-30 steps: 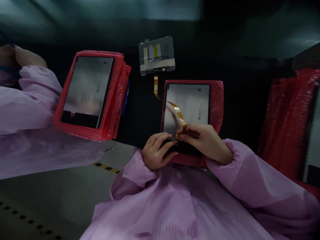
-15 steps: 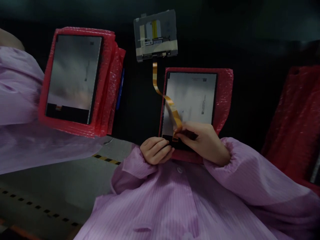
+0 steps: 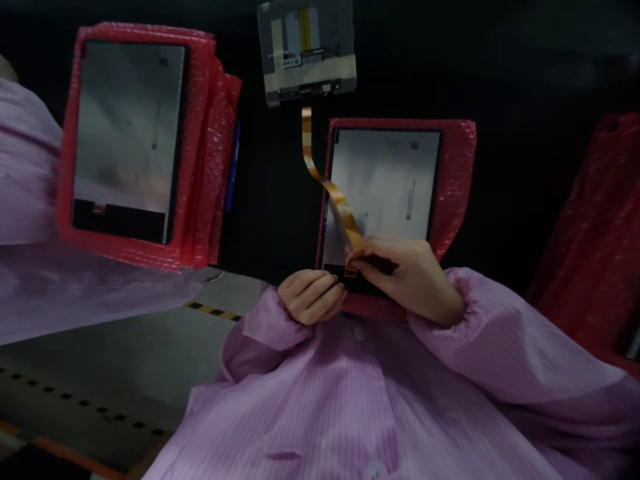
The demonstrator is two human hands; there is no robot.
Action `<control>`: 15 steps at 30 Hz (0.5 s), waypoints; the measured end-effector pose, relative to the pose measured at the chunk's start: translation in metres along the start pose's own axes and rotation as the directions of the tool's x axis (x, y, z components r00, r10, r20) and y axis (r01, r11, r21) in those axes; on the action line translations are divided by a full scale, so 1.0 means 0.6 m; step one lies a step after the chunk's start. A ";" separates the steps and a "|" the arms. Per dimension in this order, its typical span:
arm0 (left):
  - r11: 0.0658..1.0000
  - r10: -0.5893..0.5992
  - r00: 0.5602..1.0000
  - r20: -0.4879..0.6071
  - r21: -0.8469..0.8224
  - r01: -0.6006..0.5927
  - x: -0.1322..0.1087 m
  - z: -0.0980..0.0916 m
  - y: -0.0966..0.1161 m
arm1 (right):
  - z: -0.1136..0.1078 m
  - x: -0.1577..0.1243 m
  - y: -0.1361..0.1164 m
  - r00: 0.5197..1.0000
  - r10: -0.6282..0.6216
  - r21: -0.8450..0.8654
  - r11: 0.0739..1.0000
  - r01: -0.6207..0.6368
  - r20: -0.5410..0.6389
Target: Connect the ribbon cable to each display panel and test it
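Observation:
My right hand (image 3: 407,273) pinches the lower end of an orange flat flex cable (image 3: 341,205) between thumb and fingers. That end hangs over the bottom black strip of an LCD panel (image 3: 385,190), beside a small orange connector tab (image 3: 350,272). The panel lies on a red bubble-wrap bag (image 3: 457,177). At the panel's lower left corner is my left hand (image 3: 313,297), its fingers curled closed and its thumb hidden; I cannot tell what is in it. From the cable's far end, a circuit board in a clear case with tape (image 3: 330,70) is joined to it.
On the left, another LCD panel (image 3: 127,133) lies on stacked red bubble-wrap bags (image 3: 200,193), with a blue object (image 3: 233,167) beside them. Another person's sleeve (image 3: 27,160) is behind that stack. More red bubble wrap (image 3: 590,240) stands at the right.
The view has shifted slightly, so the left stack and the board sit higher and further left. My right hand still pinches the cable; my left hand stays at the panel's corner.

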State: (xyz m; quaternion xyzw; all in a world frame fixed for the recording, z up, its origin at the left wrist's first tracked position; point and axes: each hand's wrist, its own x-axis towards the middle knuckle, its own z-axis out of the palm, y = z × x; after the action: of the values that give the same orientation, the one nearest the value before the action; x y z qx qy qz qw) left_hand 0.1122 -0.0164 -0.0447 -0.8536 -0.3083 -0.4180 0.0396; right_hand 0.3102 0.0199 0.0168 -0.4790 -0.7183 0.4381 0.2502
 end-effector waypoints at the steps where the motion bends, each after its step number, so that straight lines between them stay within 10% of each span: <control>1: 1.000 0.002 1.000 -0.007 -0.001 -0.002 0.000 0.000 0.000 | 0.000 0.000 0.000 1.000 -0.002 -0.009 1.000 0.002 0.002; 15: 1.000 0.002 1.000 -0.002 -0.006 -0.002 0.002 -0.002 0.000 | -0.002 -0.001 -0.002 0.999 -0.033 -0.071 0.997 0.034 0.007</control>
State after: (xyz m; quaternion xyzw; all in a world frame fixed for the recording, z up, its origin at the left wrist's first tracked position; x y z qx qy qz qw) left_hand 0.1122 -0.0161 -0.0431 -0.8535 -0.3064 -0.4197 0.0378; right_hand 0.3106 0.0198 0.0186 -0.4743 -0.7420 0.4095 0.2385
